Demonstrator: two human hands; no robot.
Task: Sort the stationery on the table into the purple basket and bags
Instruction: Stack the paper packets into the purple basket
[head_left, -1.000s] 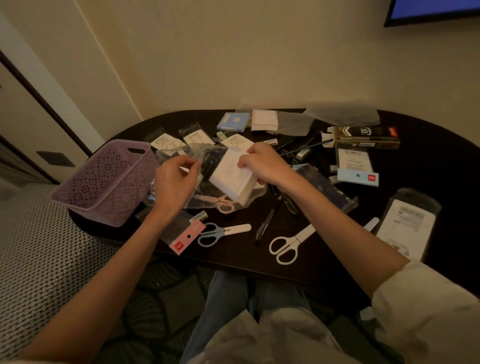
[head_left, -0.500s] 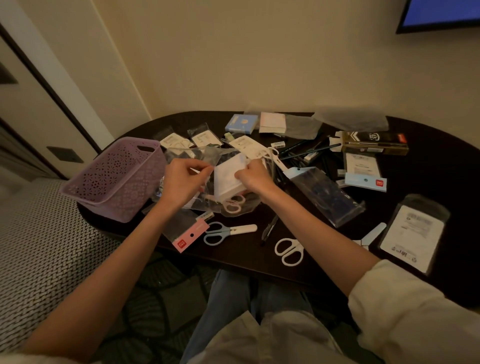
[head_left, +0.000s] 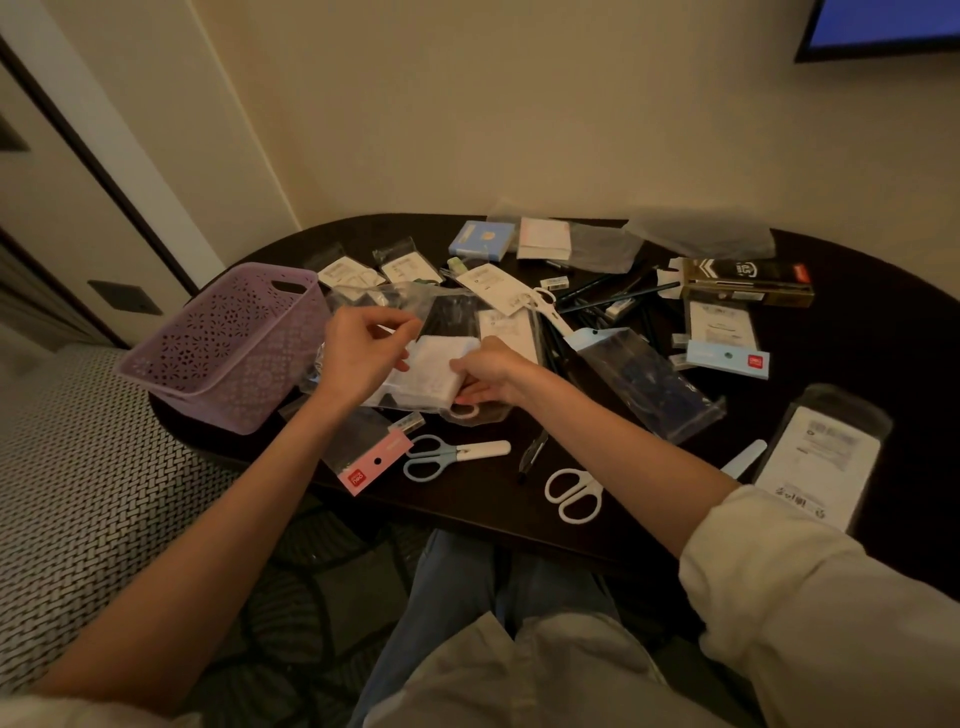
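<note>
A white block-shaped pack (head_left: 435, 370) sits partly inside a clear plastic bag (head_left: 457, 312) just right of the purple basket (head_left: 228, 343). My right hand (head_left: 491, 371) grips the pack's near right end, fingers curled under it. My left hand (head_left: 363, 351) pinches the bag's edge beside the pack. Pink-handled scissors (head_left: 465, 410) lie inside the same bag, under my right hand. The basket stands at the table's left edge and looks empty from here.
Blue scissors (head_left: 447, 454), white scissors (head_left: 574, 491), a dark pen (head_left: 532, 452) and a pink-topped bag (head_left: 369, 457) lie near the front edge. Bags, labelled packets, pens and a black box (head_left: 748, 280) crowd the dark table (head_left: 857, 338) behind and right.
The white pack has tipped down and gone further into the clear bag. Both hands moved closer together around it.
</note>
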